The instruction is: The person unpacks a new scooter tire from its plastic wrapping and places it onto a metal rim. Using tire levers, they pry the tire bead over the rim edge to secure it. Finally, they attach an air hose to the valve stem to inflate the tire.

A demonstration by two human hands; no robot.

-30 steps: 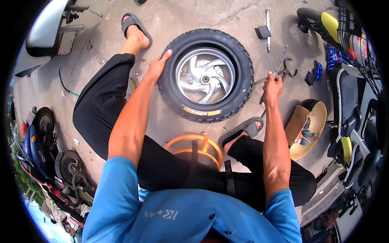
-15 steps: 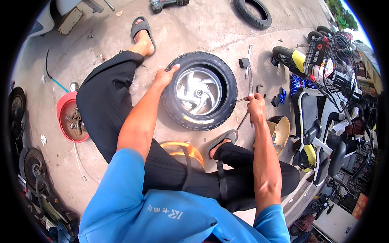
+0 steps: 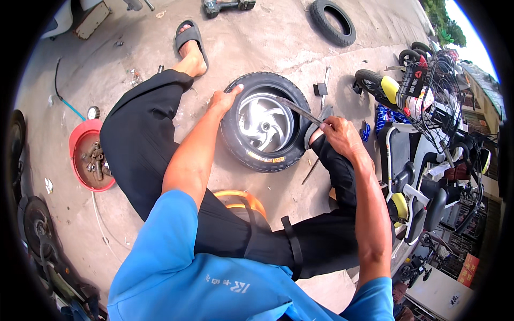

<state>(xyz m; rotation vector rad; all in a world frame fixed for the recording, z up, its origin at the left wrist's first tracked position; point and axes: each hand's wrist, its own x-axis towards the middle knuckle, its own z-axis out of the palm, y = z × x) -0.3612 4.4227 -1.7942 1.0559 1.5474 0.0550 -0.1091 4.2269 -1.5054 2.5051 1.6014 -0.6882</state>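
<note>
Head view: a black tire (image 3: 234, 141) lies flat on the concrete floor (image 3: 160, 214) between the person's legs, with a silver wheel (image 3: 265, 127) inside it, a spot that seems chosen so both arms can reach. The left hand (image 3: 226, 101) grips the tire's upper left edge, thumb over the sidewall, probably to steady it. The right hand (image 3: 341, 137) is closed around a flat metal bar (image 3: 301, 111), which slants across the tire's right side toward the rim; held near its outer end, it likely gains leverage. The right sandal (image 3: 310, 131) is close against that side, perhaps as a brace, though I cannot tell whether it presses. A red bowl (image 3: 74, 160) keeps small metal parts (image 3: 97, 161) together.
</note>
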